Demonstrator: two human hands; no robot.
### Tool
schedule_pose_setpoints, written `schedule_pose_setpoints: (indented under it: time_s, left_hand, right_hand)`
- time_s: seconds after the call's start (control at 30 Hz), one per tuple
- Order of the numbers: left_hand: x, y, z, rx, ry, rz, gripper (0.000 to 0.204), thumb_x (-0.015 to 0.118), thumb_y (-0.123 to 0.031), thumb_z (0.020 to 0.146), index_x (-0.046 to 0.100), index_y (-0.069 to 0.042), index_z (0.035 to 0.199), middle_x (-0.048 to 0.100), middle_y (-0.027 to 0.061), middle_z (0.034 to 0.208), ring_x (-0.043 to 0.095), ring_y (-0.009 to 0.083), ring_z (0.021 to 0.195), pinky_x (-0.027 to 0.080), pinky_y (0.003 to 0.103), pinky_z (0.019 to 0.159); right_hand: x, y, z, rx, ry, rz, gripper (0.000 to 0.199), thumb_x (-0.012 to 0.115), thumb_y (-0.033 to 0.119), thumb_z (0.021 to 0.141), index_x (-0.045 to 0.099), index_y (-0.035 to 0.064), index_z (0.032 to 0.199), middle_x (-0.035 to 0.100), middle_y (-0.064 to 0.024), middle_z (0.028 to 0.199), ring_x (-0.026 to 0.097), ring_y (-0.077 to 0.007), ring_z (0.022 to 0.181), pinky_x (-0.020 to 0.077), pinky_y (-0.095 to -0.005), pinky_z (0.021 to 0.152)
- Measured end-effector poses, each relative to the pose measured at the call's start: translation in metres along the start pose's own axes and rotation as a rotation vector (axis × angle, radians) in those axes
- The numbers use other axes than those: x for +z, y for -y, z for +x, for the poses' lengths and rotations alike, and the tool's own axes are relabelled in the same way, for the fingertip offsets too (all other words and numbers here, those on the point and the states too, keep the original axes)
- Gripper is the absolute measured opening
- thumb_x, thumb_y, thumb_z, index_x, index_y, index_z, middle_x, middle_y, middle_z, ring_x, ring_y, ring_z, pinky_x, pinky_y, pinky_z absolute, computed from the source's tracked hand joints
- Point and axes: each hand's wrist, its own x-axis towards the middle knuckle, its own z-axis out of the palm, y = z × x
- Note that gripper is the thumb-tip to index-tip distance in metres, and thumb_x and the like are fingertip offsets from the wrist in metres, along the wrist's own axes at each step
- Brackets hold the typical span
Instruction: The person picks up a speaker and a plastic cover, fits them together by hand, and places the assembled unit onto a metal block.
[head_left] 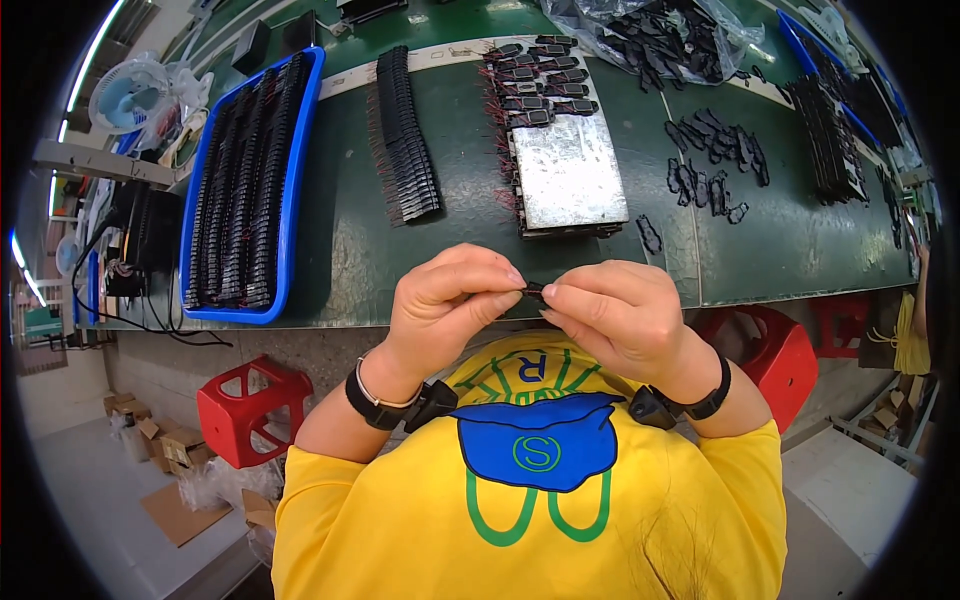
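Note:
Just past the table's near edge, both hands meet over a small black part, mostly hidden by my fingers. My left hand pinches its left end between thumb and forefinger. On its other end, my right hand is closed in a similar pinch. Beyond them stands a silvery metal block, with several small black modules with red wires set in rows on its far part. A single thin black frame lies right of the block, and a loose group of similar black frames lies farther right.
Left on the green table are a long row of black parts with red wires and a blue tray full of black rows. A clear bag of black parts lies at the back. Red stools stand below the edge.

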Motion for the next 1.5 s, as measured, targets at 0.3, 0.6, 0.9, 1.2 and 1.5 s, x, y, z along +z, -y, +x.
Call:
schedule_pose_setpoints:
  time_s: [0.3, 0.6, 0.9, 1.2, 1.5]
  left_hand:
    - [0.008, -0.011, -0.005, -0.533, -0.001, -0.501, 0.019, 0.063, -0.003, 0.085, 0.063, 0.005, 0.102, 0.066, 0.0118, 0.092, 0.065, 0.0166, 0.073, 0.055, 0.027, 0.065]
    - [0.026, -0.018, 0.006, -0.628, 0.010, -0.296, 0.016, 0.061, -0.009, 0.089, 0.065, 0.004, 0.097, 0.068, 0.0117, 0.081, 0.063, 0.0128, 0.064, 0.052, 0.023, 0.058]
    - [0.048, -0.026, 0.011, -0.709, -0.012, -0.360, 0.015, 0.059, -0.008, 0.090, 0.065, 0.004, 0.095, 0.068, 0.0130, 0.078, 0.062, 0.0126, 0.060, 0.052, 0.023, 0.055]
    - [0.071, -0.036, 0.007, -0.687, -0.206, -0.324, 0.014, 0.059, -0.007, 0.089, 0.064, 0.004, 0.096, 0.068, 0.0139, 0.077, 0.062, 0.0131, 0.059, 0.052, 0.023, 0.054]
    - [0.070, -0.032, -0.006, -0.648, -0.252, -0.281, 0.013, 0.059, -0.007, 0.089, 0.064, 0.003, 0.095, 0.067, 0.0130, 0.077, 0.062, 0.0127, 0.058, 0.051, 0.023, 0.054]
  right_hand:
    - [-0.003, 0.000, -0.006, -0.056, 0.015, -0.064, 0.024, 0.073, -0.001, 0.067, 0.065, 0.0003, 0.090, 0.063, -0.0101, 0.078, 0.062, -0.0227, 0.060, 0.0486, -0.0290, 0.051]
    - [-0.011, -0.001, -0.018, -0.111, -0.003, -0.163, 0.022, 0.070, 0.000, 0.068, 0.064, 0.0010, 0.088, 0.062, -0.0091, 0.078, 0.062, -0.0215, 0.062, 0.0495, -0.0291, 0.052]
    - [-0.025, -0.017, -0.040, -0.003, -0.083, 0.081, 0.025, 0.072, 0.008, 0.071, 0.063, 0.0010, 0.093, 0.063, -0.0104, 0.082, 0.061, -0.0238, 0.064, 0.0503, -0.0305, 0.055]
    - [-0.069, -0.049, -0.038, 0.415, 0.088, -0.323, 0.024, 0.074, 0.015, 0.072, 0.061, 0.0042, 0.089, 0.059, -0.0093, 0.082, 0.059, -0.0272, 0.067, 0.0485, -0.0332, 0.057]
    - [-0.060, -0.049, -0.037, 0.453, 0.207, -0.448, 0.021, 0.073, 0.011, 0.072, 0.057, 0.0060, 0.085, 0.054, -0.0075, 0.082, 0.058, -0.0273, 0.073, 0.0470, -0.0375, 0.061]
